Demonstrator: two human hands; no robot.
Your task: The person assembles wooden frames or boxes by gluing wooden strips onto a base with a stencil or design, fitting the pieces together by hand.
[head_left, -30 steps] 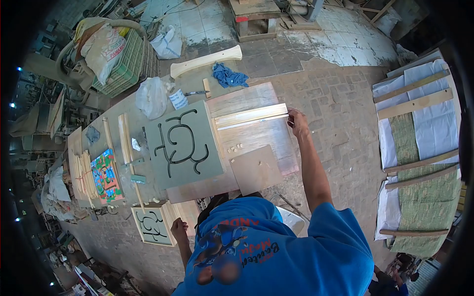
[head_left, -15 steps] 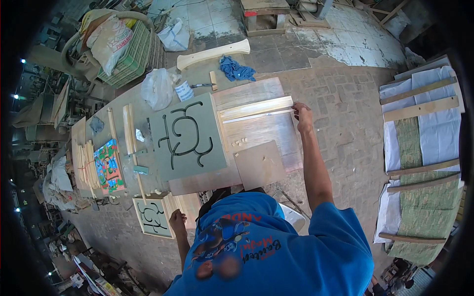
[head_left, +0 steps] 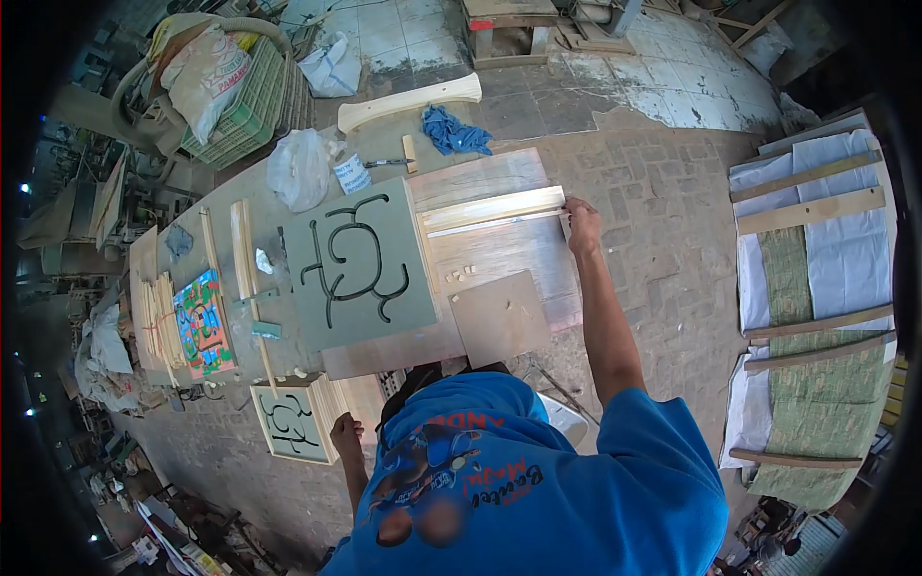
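**STRIP HANDLING, R HAND: POSITIONS & CLEARANCES**

L hand [head_left: 347,434]: fingers loosely curled, nothing seen held; adj. to framed panel [head_left: 291,422]. Contact unclear.

Thin square board [head_left: 499,317] and small wood blocks [head_left: 460,273] lie btwn torso & strips; likely snag pts if strips are swept nearer.

R hand [head_left: 582,226]: fingers bent at R end of wood strips [head_left: 495,209]; pinch vs. light touch, can't tell. Strips lie flat, L ends at grooved panel [head_left: 360,259]. Rec.: light fingertip hold, strips level & parallel; slim stock may flex.

Beyond: marker pen [head_left: 387,162], blue cloth [head_left: 455,132], shaped wood rail [head_left: 411,103]; all clear of R hand.
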